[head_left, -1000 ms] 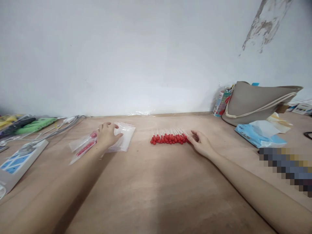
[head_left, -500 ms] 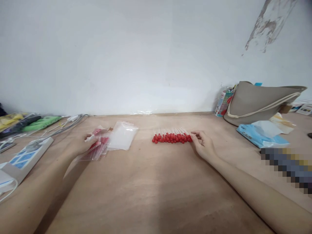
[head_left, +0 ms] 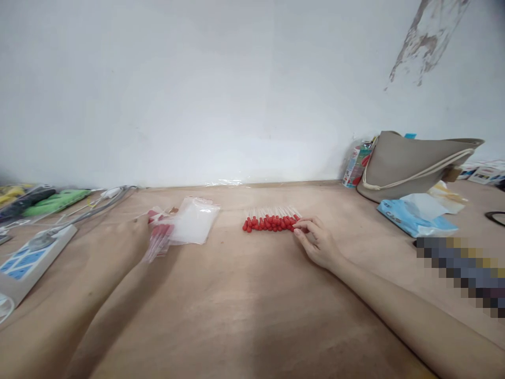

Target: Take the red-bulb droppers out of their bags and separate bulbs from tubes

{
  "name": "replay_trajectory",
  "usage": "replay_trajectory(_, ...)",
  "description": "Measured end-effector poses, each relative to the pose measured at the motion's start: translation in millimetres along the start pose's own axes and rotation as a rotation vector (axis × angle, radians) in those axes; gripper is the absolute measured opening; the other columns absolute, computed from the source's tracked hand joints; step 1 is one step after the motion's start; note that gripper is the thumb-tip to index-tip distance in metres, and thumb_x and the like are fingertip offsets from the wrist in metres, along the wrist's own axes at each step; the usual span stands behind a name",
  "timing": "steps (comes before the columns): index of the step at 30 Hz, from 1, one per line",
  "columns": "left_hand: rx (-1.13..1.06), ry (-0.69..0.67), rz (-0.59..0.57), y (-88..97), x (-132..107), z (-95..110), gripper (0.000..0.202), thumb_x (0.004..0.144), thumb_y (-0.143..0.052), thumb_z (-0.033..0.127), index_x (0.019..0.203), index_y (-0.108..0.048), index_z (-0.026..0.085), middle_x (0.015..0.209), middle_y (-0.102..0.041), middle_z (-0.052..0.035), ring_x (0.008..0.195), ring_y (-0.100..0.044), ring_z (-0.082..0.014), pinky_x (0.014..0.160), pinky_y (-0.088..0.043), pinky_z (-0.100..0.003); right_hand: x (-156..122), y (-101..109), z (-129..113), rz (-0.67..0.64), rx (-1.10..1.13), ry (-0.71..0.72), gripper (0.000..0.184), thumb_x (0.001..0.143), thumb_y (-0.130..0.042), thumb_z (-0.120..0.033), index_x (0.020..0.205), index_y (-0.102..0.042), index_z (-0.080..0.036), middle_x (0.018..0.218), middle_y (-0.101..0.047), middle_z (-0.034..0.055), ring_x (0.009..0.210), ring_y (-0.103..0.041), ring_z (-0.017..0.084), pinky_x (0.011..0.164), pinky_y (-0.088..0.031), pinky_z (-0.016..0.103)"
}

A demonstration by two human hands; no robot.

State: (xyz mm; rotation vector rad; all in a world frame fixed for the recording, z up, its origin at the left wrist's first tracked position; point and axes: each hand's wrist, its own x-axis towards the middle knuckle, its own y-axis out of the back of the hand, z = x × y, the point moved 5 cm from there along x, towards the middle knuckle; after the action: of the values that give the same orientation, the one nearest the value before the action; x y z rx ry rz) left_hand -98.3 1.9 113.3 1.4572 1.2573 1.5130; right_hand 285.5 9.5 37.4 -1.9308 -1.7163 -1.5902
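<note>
Left hand (head_left: 128, 231) pinches a baggie (head_left: 158, 241) of red stuff, right hand (head_left: 316, 243) touches red-tipped sticks (head_left: 271, 223), can't tell if its grip's pinching any tbh.

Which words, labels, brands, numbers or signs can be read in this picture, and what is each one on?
"C", on the tissue pack; the letters after it are too blurred to read.
Bottle label: print too small and blurred to read.
White boxes at far right: markings too small to read.
Plastic bags and red-tipped sticks: no lettering can be made out.
</note>
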Motion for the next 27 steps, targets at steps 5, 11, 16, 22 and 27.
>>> replay_trajectory(5,0.217,-0.323,-0.003,10.6,-57,90,0.035,0.087,-0.024,0.017,0.108,-0.052,0.018,0.082,-0.063,-0.0142,0.065,-0.06,-0.0289,0.048,-0.036,-0.032,-4,-10,-17,-0.121,0.038,0.083,0.009,0.08,-0.049,-0.022,0.084,-0.056,-0.021,0.082,-0.055,0.0052,0.078,-0.053,0.017,0.071,-0.045,0.032)
replay_trajectory(11,0.103,-0.647,-0.065,-20.7,-93,162,0.042,0.08,-0.031,0.003,0.117,-0.049,0.011,0.108,-0.058,-0.0181,0.074,-0.062,-0.0258,0.049,-0.046,-0.031,-9,-23,-41,-0.224,0.05,0.163,0.009,0.078,-0.049,-0.017,0.08,-0.057,-0.019,0.077,-0.056,0.0051,0.073,-0.05,0.016,0.065,-0.041,0.029)
replay_trajectory(16,-0.118,-0.794,-0.008,-14.7,-104,171,0.043,0.082,-0.047,0.037,0.117,-0.045,0.012,0.106,-0.058,-0.0145,0.086,-0.058,-0.0264,0.06,-0.05,-0.034,-15,-33,-58,-0.365,0.048,0.185,0.008,0.075,-0.051,-0.013,0.077,-0.057,-0.018,0.069,-0.057,0.0014,0.071,-0.048,0.014,0.067,-0.036,0.029)
replay_trajectory(22,-0.49,-0.947,-0.078,-13.9,-103,141,0.015,0.08,-0.051,0.032,0.083,-0.053,0.017,0.089,-0.054,-0.0061,0.081,-0.051,-0.0188,0.07,-0.044,-0.031,-21,-37,-78,-0.457,0.058,0.224,0.024,0.068,-0.063,-0.026,0.09,-0.058,-0.019,0.082,-0.057,0.0023,0.078,-0.048,0.015,0.07,-0.033,0.029)
replay_trajectory(27,-0.696,-0.841,-0.16,-24.7,-100,135,0.009,0.079,-0.046,0.017,0.077,-0.055,0.018,0.084,-0.051,-0.0037,0.077,-0.049,-0.0145,0.069,-0.042,-0.027,-22,-46,-90,-0.348,-0.052,0.358,0.009,0.075,-0.051,-0.014,0.077,-0.058,-0.019,0.076,-0.055,0.0004,0.072,-0.046,0.012,0.065,-0.027,0.027)
